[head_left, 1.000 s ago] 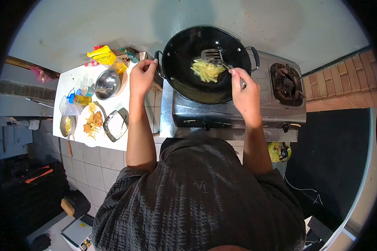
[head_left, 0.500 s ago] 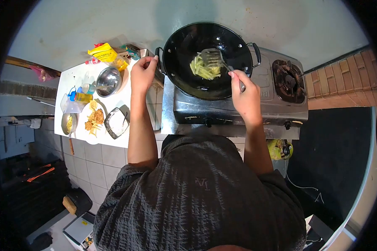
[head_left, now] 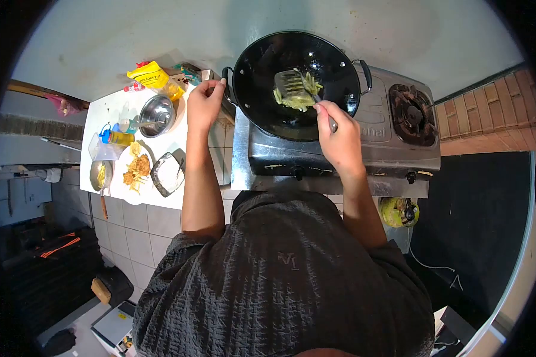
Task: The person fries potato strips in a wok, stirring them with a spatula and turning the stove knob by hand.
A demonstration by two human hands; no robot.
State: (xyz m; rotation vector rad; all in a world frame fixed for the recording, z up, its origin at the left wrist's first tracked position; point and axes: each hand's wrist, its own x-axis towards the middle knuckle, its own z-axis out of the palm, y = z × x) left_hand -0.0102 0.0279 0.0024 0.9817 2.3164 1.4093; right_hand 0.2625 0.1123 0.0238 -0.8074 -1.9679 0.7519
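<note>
A black two-handled wok (head_left: pixel 262 56) sits on the left side of a steel gas stove (head_left: pixel 381 131). My left hand (head_left: pixel 205 104) grips the wok's left handle between thumb and fingers. In my right hand (head_left: pixel 341 137) is the handle of a slotted spatula (head_left: pixel 292 83), its wide blade lying over the food in the wok. Pale green vegetable strips (head_left: pixel 301 102) lie in a small heap in the middle, partly hidden under the blade. The wok's right handle (head_left: pixel 365 76) is untouched.
The white table (head_left: pixel 110 113) at left holds a steel bowl (head_left: pixel 156 115), a plate of fried food (head_left: pixel 137 169), a square dish (head_left: pixel 168 174), a small pan (head_left: pixel 101 175) and a yellow packet (head_left: pixel 149 76). A second burner (head_left: pixel 412 115) is at the stove's right.
My right hand and the spatula have moved left, and the blade now covers more of the vegetable strips. My left hand stays on the wok handle.
</note>
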